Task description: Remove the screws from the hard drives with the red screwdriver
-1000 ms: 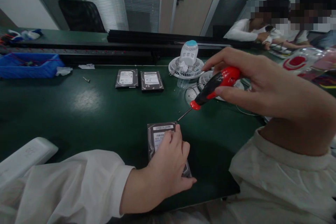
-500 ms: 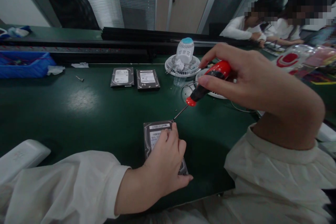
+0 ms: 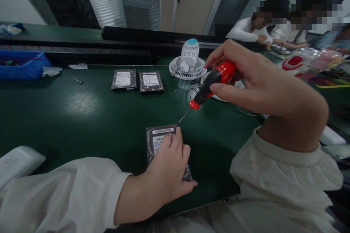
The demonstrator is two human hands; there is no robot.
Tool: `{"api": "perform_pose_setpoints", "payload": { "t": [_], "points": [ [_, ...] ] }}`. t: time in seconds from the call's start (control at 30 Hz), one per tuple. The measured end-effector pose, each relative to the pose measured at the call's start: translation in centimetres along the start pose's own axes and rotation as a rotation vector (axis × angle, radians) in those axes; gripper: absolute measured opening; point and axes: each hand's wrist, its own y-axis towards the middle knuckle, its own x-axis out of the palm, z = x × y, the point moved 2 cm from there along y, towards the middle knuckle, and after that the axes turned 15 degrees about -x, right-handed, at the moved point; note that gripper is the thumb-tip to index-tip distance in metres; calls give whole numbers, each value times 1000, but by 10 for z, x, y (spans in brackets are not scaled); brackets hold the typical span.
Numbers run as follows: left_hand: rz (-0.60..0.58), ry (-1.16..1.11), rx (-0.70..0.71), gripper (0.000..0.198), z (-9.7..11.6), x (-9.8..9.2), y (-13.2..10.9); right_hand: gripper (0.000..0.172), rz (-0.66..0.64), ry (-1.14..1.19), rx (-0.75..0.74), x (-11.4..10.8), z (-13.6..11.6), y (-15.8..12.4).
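A hard drive [image 3: 151, 141] lies on the green table in front of me, its label partly covered. My left hand [image 3: 168, 167] grips it from above, with bent fingers across the top, the index fingertip by the far right corner and the thumb past the right edge. My right hand [image 3: 246, 76] is closed round the red and black handle of a screwdriver [image 3: 205, 86]. The screwdriver leans down to the left, and its tip meets the drive's far right corner beside my left index finger. Whatever screw sits under the tip is too small to see.
Two more hard drives [image 3: 124, 79] lie farther back. Behind my right hand are white fan parts [image 3: 190, 56] and a cable. A blue bin [image 3: 23, 66] stands at the left, a white object [image 3: 20, 162] at the near left. Two people [image 3: 246, 29] sit at the far right.
The view has shifted slightly, moving the scene a little left. My right fingers and the screwdriver handle have turned a little. The drive stays under my left hand and the tip stays at its corner.
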Motion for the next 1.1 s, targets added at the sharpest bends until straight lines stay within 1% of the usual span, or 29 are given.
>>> {"api": "perform_pose_setpoints", "payload": {
  "t": [0.1,0.2,0.23,0.33,0.43,0.53,0.67,0.77,0.8,0.9,0.93,1.07,1.1],
  "points": [
    [25,-6,1,82,0,0,0,31,16,13,-27,1,-1,1],
    [20,-9,5,82,-1,1,0,41,46,-25,-10,2,0,3],
    [16,-9,5,82,-1,1,0,41,49,-40,-2,3,0,3],
    [15,-8,3,82,-1,0,-1,28,32,-36,-14,2,0,1],
    [10,-10,-2,81,-1,-1,0,38,19,3,-53,1,-1,0],
    [-12,-16,4,80,-1,-1,0,43,30,3,-35,0,-2,0],
    [-6,-14,4,80,-1,0,1,36,11,5,-39,-1,-2,0],
    [21,-20,5,81,0,2,0,42,-7,23,-48,-3,-4,-1],
    [29,-20,5,81,0,2,-1,41,-4,28,-49,-4,-4,-1],
    [33,-15,-2,81,0,2,-2,29,18,41,-76,-4,-5,0],
    [28,-12,-2,81,0,2,-2,28,26,44,-80,-3,-5,1],
    [16,-1,4,81,-1,2,0,41,64,16,-25,-1,0,2],
    [12,2,1,81,-1,1,0,41,65,9,-13,-1,1,2]
  ]
}}
